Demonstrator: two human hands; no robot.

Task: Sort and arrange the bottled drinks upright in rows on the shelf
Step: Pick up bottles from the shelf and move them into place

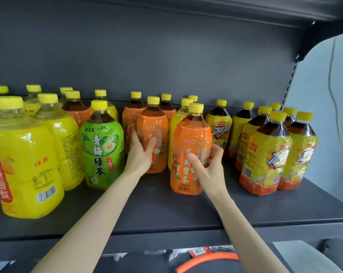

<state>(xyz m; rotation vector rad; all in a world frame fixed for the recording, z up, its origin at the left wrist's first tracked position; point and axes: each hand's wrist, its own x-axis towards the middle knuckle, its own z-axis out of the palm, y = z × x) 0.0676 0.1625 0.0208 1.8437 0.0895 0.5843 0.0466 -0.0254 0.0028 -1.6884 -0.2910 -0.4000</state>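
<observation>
Well behind the shelf edge (166, 230), hands (140, 154) (211, 166) grip two orange bottles (154, 125) (190, 138).

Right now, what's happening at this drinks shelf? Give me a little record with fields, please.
place: dark shelf holding yellow-capped bottles, all standing
left hand: grips the rear orange bottle
right hand: grips the front orange bottle, which stands nearer the shelf edge
to the left: green tea bottle, then large yellow bottles
to the right: iced tea bottles in rows
sorting: unfinished; a yellow bottle stands just behind the front orange bottle
</observation>
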